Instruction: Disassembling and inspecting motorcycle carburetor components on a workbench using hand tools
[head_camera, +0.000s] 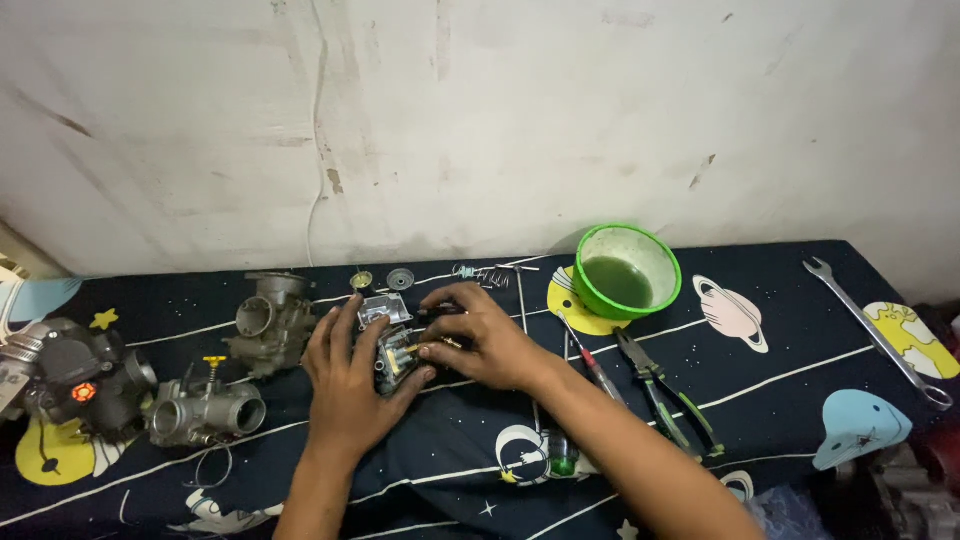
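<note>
A small metal carburetor body (393, 352) lies on the dark space-print cloth (780, 350) at the centre. My left hand (350, 375) cups it from the left and below. My right hand (480, 340) rests on its right side, fingertips pinching a small brass part against it. A square metal cover plate (385, 308) lies just behind the fingers.
Another carburetor (268, 320) stands at the left, a throttle body (205, 410) and a dark engine part (80, 380) farther left. A green bowl of liquid (627, 270), screwdriver (590, 360), pliers (665, 395) and wrench (875, 330) lie right. Small round parts (400, 279) and a spring (478, 272) sit by the wall.
</note>
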